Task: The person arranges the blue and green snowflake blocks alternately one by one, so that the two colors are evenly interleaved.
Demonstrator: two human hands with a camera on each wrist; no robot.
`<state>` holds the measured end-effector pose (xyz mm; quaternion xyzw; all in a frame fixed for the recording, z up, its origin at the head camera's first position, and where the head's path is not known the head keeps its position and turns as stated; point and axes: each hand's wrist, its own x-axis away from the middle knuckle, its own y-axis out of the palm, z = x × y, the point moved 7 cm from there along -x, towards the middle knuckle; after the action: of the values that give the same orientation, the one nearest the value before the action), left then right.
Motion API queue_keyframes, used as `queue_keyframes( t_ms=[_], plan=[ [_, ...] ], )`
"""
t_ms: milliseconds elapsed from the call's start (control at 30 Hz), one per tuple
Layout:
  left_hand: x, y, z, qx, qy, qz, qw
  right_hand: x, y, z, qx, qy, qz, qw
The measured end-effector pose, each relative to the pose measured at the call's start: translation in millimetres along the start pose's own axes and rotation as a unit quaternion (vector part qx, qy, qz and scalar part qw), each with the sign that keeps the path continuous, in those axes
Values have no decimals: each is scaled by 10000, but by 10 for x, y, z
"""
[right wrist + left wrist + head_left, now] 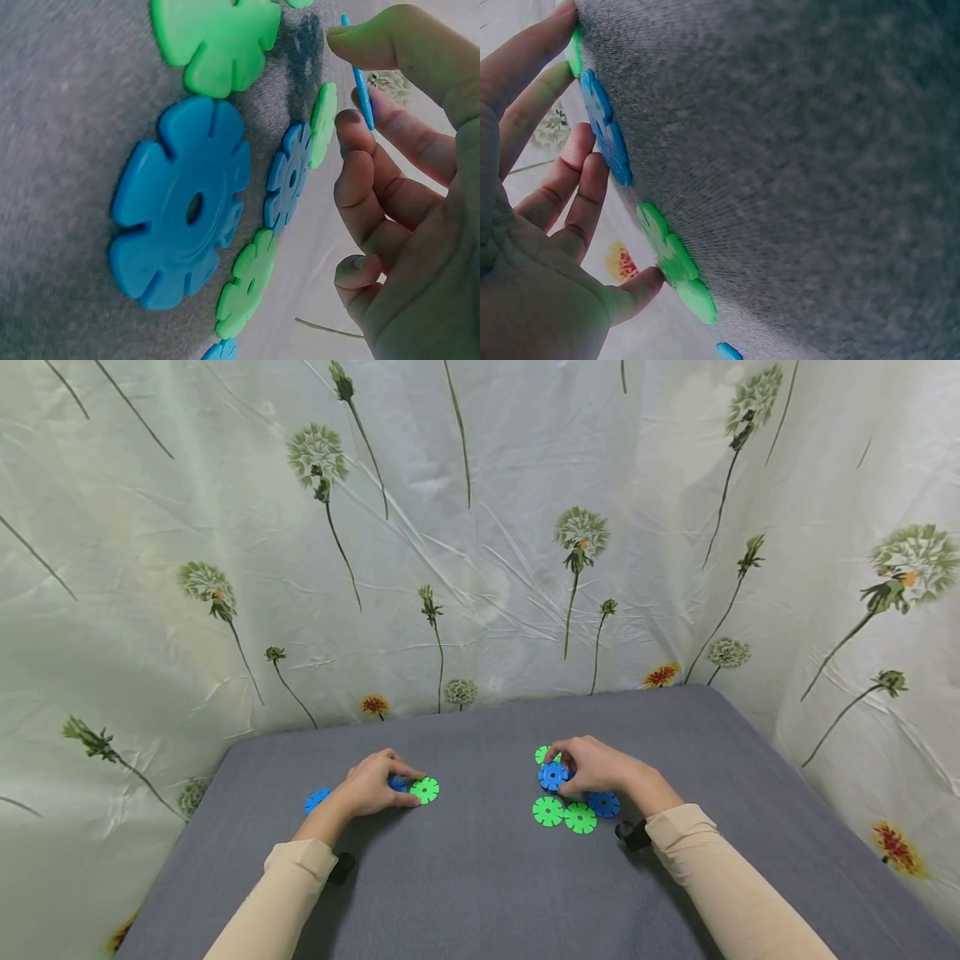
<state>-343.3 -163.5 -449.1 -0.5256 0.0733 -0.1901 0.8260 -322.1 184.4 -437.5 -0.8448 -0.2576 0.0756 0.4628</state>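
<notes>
Right hand (595,767) pinches a blue disc (552,769) right of centre; left hand (372,783), a green disc (427,790); light rim grips should suffice.

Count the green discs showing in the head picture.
4: one green disc pinched in the left hand; one just above the blue disc in the right hand; two side by side below it. The hands may hide more.

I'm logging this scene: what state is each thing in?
Left hand, pinching green disc
Right hand, pinching blue disc
Pinched blue disc, raised
Two nearest green discs, flat
Blue disc beside right wrist, flat
Two leftmost blue discs, partly hidden
Far green disc, partly covered
Cuffs, folded back
</notes>
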Motion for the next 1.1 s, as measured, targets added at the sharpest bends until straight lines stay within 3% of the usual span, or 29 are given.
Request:
queue_keyframes(
  t_ms=[500,1100],
  plan=[
    [-17,12,102,-295,75,-73,9995,-175,4,-203,51,-214,404,9989],
    [-35,26,86,-490,83,8,9988,-531,232,-531,-111,-407,334,9986]
  ],
)
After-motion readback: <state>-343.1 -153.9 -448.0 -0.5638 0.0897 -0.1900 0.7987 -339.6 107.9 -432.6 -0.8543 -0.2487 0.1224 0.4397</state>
